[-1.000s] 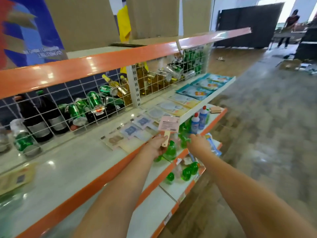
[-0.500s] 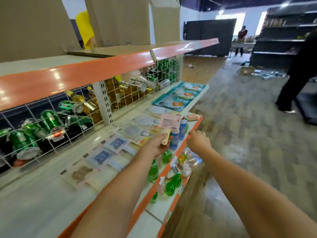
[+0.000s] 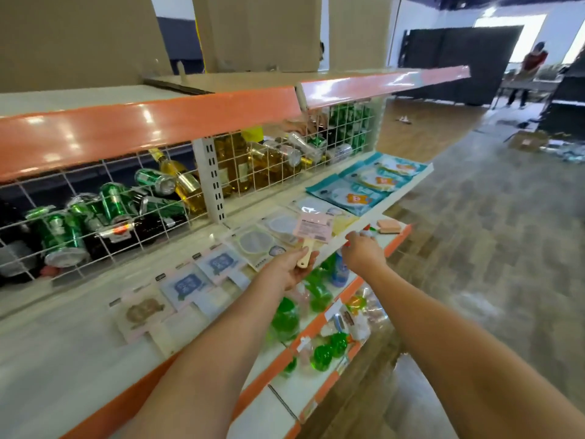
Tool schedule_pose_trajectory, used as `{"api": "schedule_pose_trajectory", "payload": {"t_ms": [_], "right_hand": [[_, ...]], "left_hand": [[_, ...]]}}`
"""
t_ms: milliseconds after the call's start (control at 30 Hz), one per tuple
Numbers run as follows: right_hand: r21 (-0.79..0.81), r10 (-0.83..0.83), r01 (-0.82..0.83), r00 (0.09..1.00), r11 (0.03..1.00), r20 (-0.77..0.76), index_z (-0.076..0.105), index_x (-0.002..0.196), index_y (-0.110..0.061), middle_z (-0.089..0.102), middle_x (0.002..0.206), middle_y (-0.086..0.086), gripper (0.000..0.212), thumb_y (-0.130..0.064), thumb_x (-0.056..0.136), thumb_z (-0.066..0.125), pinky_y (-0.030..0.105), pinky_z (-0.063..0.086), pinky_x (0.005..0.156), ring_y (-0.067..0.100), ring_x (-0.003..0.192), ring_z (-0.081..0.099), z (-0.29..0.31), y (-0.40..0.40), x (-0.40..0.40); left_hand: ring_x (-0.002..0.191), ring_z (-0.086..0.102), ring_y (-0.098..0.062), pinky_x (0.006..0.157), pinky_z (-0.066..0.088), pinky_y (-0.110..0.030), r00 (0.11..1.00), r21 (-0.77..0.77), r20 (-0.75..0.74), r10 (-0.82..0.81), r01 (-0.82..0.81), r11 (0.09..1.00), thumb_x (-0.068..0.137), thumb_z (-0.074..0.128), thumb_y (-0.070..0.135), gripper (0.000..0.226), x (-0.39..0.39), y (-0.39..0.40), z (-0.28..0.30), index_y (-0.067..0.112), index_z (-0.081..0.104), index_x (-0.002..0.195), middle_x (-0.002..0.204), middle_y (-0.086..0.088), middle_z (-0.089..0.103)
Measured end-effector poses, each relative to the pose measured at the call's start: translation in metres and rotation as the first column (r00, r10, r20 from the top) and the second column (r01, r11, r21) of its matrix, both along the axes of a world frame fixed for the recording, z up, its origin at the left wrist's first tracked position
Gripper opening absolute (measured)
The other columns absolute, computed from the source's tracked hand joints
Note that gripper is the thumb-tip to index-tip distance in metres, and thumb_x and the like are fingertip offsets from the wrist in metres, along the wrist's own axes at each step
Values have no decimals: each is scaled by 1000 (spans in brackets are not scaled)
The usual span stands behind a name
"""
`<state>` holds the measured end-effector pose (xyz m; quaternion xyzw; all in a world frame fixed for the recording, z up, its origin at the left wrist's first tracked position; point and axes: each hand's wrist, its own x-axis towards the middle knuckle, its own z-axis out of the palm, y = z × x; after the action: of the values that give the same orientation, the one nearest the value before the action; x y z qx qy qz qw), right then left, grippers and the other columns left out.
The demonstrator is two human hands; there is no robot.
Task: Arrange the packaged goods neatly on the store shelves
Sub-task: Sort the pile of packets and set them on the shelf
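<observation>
My left hand (image 3: 288,267) grips the cream handle of a pink-carded package (image 3: 313,229) and holds it over the front edge of the white middle shelf (image 3: 63,343). Flat carded packs (image 3: 185,285) lie in a row along that shelf, with teal pouches (image 3: 364,185) at its far end. My right hand (image 3: 362,253) reaches just under the shelf's front edge, at the red cap of a blue-and-white bottle (image 3: 340,270) on the shelf below. Its fingers are hidden, so its grip is unclear.
Green bottles (image 3: 285,318) and small bagged goods crowd the lower orange-edged shelves. A pink sponge (image 3: 388,224) lies there. Green cans (image 3: 114,204) and oil bottles sit behind a wire mesh. Cardboard boxes (image 3: 259,30) stand on top. A person (image 3: 528,71) stands far off.
Both hands have moved further right along the shelf with the view. My left hand still holds the pink-carded package, and my right hand has come up to the bottle's cap.
</observation>
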<state>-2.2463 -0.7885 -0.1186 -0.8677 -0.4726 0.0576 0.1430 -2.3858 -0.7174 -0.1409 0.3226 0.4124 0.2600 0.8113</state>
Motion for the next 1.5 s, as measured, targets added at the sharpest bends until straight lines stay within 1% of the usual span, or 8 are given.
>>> {"api": "schedule_pose_trajectory", "payload": {"t_ms": [167,467,567,733,1000,1133,1433,1500], "right_hand": [[0,138,-138,990,990,-2,44,133,-10,46,134,17,40,-29,98,37,44,39,100,35,125,39,11,19,9],[20,251,-252,948,967,-195,43,135,-12,46,136,15,40,-27,98,36,41,39,101,34,126,41,23,34,14],[37,243,-242,931,970,-273,46,131,-8,52,131,18,39,-23,96,37,38,40,96,34,121,48,31,46,8],[85,219,-202,918,976,-329,54,121,-7,58,121,15,34,-21,93,41,34,41,85,31,112,54,43,56,-18],[153,153,-77,797,985,-584,46,131,-6,58,124,14,65,-55,89,41,39,44,96,32,112,55,47,62,-54],[182,131,-8,724,983,-677,47,126,-3,60,110,12,44,-34,95,48,30,42,72,31,101,60,53,60,-63],[165,79,26,797,986,-599,49,124,5,54,78,12,32,-8,97,39,32,43,68,29,85,56,64,51,-74],[188,85,50,759,981,-645,49,126,4,62,93,16,33,-10,96,41,34,47,66,29,79,58,66,48,-75]], "left_hand": [[37,59,-7,34,46,-17,982,-11,5,191,-191,982,97,51,9,12,8,-1,9,3,58,105,51,-5,66],[40,62,-9,35,46,-15,878,-94,128,461,-452,887,96,51,8,5,19,-24,14,9,55,94,67,-10,68],[38,61,-9,35,45,-15,873,-111,103,477,-466,878,95,56,9,11,19,-34,19,8,53,84,52,-8,66],[70,61,-12,40,48,-14,883,-97,118,455,-446,890,95,56,10,10,13,-44,30,7,56,104,85,-12,64],[59,44,-9,50,43,-14,933,250,-71,352,-325,912,93,61,29,26,-1,-49,25,10,63,111,81,-1,58],[63,49,-9,50,47,-13,924,420,-190,332,-229,878,98,51,26,33,-13,-50,18,12,57,128,84,3,59],[61,55,-16,72,50,-34,831,662,-425,359,15,749,96,54,20,42,-24,-49,15,19,50,138,80,-10,63],[77,63,-23,77,53,-34,789,700,-488,373,99,707,96,54,26,42,-28,-51,19,23,49,138,98,-9,65]]}}
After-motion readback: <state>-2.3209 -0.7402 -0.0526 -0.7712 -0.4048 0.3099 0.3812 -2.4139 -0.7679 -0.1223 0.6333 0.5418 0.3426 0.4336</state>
